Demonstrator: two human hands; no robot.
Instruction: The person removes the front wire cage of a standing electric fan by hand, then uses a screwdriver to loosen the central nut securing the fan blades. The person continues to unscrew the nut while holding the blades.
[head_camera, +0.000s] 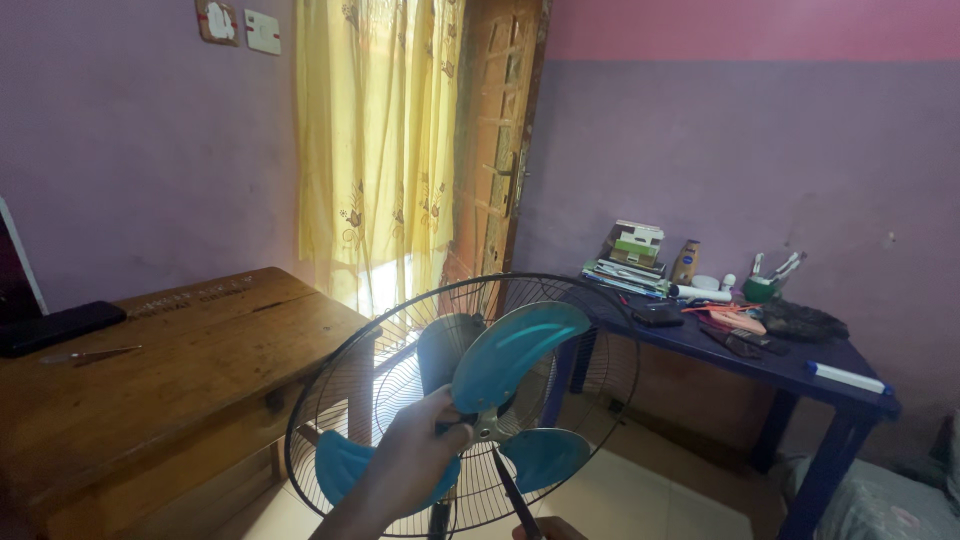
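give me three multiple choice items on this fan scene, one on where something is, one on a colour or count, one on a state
1. Where does the white marker lie?
A. on the wooden desk
B. on the dark blue table
C. on the floor

2. How many blue blades does the fan show?
A. three
B. five
C. two

3. How is the fan's front?
A. covered by a front grille
B. wrapped in cloth
C. open, blades bare with only the rear grille behind

Answers:
1. B, it rests near the front right edge of the dark blue table.
2. A, one blade points up and two spread low.
3. C, the left hand grips the hub directly, while the right hand holds a screwdriver at it.
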